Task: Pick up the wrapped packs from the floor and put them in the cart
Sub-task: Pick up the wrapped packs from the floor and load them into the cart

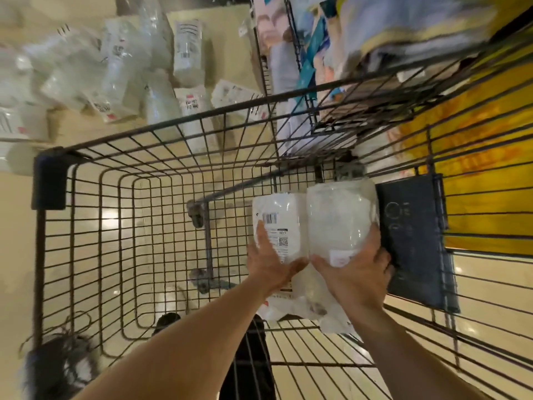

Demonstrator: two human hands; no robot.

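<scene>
I look down into a dark wire cart (121,145). Inside it, near the right wall, I hold two white wrapped packs side by side. My left hand (269,262) grips the left pack (277,223), which shows a barcode label. My right hand (357,277) grips the right pack (341,217), a clear-wrapped white roll. Another white pack (311,307) lies in the cart under my hands, partly hidden by them. Several more wrapped packs (101,76) lie piled on the floor beyond the cart's far end.
A second wire basket (360,90) loaded with colourful packaged goods stands at the upper right. A dark plastic panel (415,235) hangs on the cart's right side. Yellow signage (484,180) lies beyond that side. A dark shoe (57,368) shows at the lower left.
</scene>
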